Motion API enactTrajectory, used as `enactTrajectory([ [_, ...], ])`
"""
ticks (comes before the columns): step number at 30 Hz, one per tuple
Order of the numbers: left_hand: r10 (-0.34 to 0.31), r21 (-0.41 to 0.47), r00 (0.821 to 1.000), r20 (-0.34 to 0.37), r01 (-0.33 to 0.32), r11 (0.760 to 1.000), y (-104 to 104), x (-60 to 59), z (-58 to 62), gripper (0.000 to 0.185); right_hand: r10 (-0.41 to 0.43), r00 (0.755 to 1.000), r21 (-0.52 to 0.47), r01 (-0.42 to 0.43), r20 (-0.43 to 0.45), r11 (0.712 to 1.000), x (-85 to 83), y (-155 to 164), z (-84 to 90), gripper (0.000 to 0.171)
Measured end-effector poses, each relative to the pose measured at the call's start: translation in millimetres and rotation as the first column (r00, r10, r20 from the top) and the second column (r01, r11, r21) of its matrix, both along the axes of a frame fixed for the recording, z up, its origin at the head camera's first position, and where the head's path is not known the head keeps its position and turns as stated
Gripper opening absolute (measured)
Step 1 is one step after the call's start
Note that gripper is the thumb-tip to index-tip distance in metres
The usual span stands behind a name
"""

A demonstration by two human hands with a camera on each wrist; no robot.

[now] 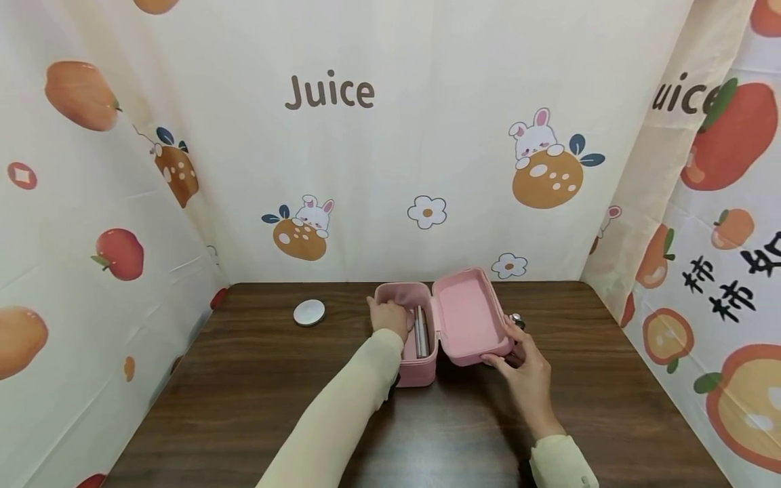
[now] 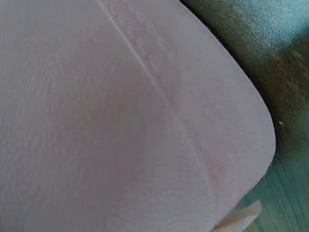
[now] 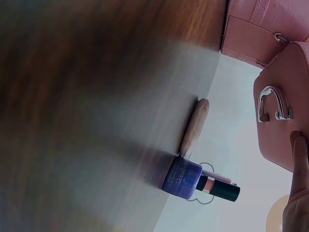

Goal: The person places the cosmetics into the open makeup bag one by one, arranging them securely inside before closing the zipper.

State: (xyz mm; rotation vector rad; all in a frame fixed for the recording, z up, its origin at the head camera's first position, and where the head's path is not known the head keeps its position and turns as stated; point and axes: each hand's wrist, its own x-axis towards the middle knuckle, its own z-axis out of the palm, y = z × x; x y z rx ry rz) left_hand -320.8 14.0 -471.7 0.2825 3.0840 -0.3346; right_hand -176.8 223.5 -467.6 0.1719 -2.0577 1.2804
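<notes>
A pink cosmetic case (image 1: 417, 371) stands on the table, its hinged lid (image 1: 468, 315) swung over to the right. My left hand (image 1: 388, 318) reaches over the case's left side, one finger at the left rim and the other fingers hidden inside. I cannot tell what those fingers hold. Beside that hand, a silver tube (image 1: 421, 332) lies in the case. The left wrist view is filled by the case's stitched pink wall (image 2: 120, 121), with a fingertip (image 2: 244, 217) past its corner. My right hand (image 1: 526, 369) grips the lid's right edge, thumb at the front corner. A metal handle (image 3: 275, 104) shows on the lid's outside.
A round white disc (image 1: 309, 312) lies left of the case on the brown wooden table (image 1: 256, 379). Right of the lid stand a blue bottle (image 3: 181, 178), a dark-capped tube (image 3: 219, 188) and a round flat compact (image 3: 195, 126). Printed curtains (image 1: 390, 156) border the table.
</notes>
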Motion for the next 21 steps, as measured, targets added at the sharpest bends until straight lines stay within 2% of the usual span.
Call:
enactTrajectory([
  [13,-0.005,-0.059,0.999,-0.033,0.003,0.998,0,-3.2,-10.2,0.014,-0.016,1.0,0.004,0.016,0.007,1.0,0.6,-2,1.2,0.063],
  [21,-0.027,-0.072,0.999,-0.044,0.024,0.997,-1,-2.4,-12.0,0.024,-0.002,1.0,0.004,0.002,0.017,1.0,0.3,0,1.0,0.063],
])
